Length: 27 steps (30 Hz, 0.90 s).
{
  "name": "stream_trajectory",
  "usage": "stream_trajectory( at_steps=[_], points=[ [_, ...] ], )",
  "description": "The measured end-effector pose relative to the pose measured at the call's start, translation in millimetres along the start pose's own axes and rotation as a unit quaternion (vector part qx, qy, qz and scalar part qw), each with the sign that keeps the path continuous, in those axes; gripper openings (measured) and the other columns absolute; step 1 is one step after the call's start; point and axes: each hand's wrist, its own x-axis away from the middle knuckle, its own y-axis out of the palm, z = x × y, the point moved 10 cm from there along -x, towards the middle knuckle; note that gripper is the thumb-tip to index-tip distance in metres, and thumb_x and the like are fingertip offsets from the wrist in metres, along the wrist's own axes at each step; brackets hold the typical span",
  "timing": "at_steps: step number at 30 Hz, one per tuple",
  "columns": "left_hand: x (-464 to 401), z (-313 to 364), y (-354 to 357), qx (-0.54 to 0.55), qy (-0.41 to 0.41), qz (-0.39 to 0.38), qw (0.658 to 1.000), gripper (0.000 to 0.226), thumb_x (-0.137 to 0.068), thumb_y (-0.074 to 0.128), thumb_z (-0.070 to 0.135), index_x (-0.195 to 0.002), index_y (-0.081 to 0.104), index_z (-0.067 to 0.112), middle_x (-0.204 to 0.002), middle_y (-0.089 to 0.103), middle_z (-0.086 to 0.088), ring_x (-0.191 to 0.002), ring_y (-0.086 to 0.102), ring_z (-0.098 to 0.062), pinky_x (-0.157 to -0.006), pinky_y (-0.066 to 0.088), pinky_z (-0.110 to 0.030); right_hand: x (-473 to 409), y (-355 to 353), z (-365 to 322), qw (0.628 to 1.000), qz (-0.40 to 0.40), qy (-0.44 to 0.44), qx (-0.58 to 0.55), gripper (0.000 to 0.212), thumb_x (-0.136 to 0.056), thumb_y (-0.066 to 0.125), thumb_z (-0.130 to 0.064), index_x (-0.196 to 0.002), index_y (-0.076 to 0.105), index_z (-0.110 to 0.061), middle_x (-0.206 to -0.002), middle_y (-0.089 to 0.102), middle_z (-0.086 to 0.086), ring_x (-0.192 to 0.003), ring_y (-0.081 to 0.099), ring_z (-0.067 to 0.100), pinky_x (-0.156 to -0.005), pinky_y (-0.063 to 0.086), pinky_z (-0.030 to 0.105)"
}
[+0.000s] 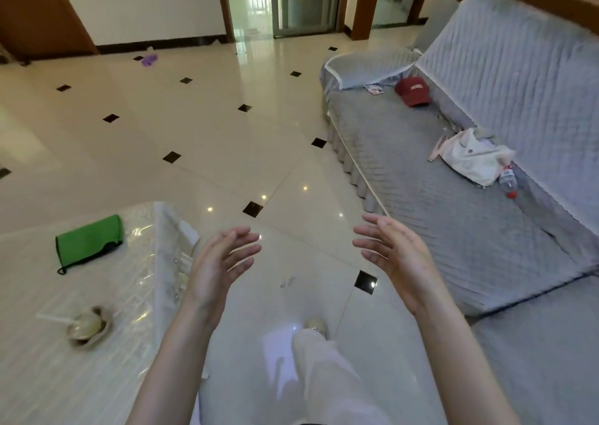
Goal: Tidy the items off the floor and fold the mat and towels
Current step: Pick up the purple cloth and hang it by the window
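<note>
The purple item [149, 60] far off on the floor [227, 126] looks small, soft and light, easily pinched anywhere, while both hands' grips, left [220, 262] and right [393, 256], hang open, empty.

To your left stands the table [48, 376]: a folded bag [89, 243] lies near its far edge, a cup with a straw [87, 325] nearer you. To your right, the sofa [453, 217] carries a cap [413, 91] at its far end, and a cloth bag [470, 160] with a bottle [508, 181] just beside it, against the backrest.
</note>
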Motion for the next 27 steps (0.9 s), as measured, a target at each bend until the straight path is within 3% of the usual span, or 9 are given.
stream_trajectory(
  at_steps=[11, 20, 27],
  points=[
    [-169.8, 56.7, 43.9, 0.033, 0.014, 0.064, 0.997, 0.023, -0.097, 0.041, 0.022, -0.1, 0.062, 0.011, -0.097, 0.069, -0.005, -0.09, 0.066, -0.017, -0.079, 0.048, -0.028, -202.9, 54.0, -68.4, 0.996, -0.081, 0.009, 0.046, 0.021, -0.096, 0.045, -0.017, -0.101, 0.065, -0.014, -0.09, 0.071, 0.004, -0.075, 0.067, 0.013, -0.067, 0.051, 0.021],
    [-265.6, 91.7, 13.5, 0.062, 0.018, 0.153, 0.986, 0.023, -0.098, 0.04, 0.017, -0.099, 0.061, 0.009, -0.097, 0.068, -0.007, -0.09, 0.065, -0.02, -0.075, 0.047, -0.028, -323.2, 138.9, -79.1, 0.983, -0.156, 0.037, 0.09, 0.02, -0.096, 0.047, -0.017, -0.101, 0.066, -0.015, -0.09, 0.072, 0.004, -0.077, 0.067, 0.014, -0.068, 0.05, 0.022],
    [-376.1, 142.3, -32.8, 0.068, 0.044, 0.173, 0.982, 0.023, -0.098, 0.04, 0.017, -0.097, 0.061, 0.01, -0.094, 0.068, -0.005, -0.088, 0.065, -0.018, -0.074, 0.048, -0.026, -426.7, 238.0, -87.2, 0.979, -0.193, 0.027, 0.065, 0.018, -0.094, 0.05, -0.017, -0.103, 0.065, -0.014, -0.091, 0.071, 0.004, -0.077, 0.067, 0.014, -0.068, 0.05, 0.021]
  ],
)
